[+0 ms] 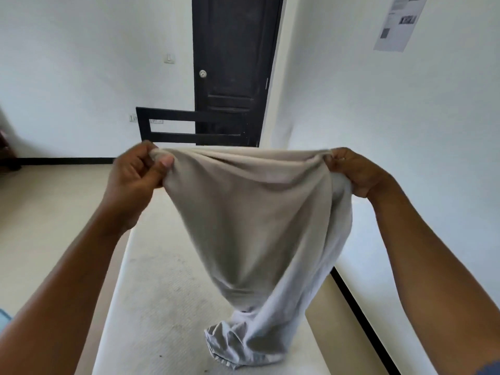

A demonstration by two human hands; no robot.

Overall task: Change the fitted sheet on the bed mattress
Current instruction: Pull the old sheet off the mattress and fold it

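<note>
The only printed matter is a paper notice [400, 21] stuck high on the right-hand wall [378, 109]. It carries a dark heading line, blocks of small grey print and two dark patterned patches that look like codes. All of it is too small and blurred to read.

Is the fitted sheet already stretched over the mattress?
No, the left hand and right hand hold the sheet bunched over the bare mattress.
</note>
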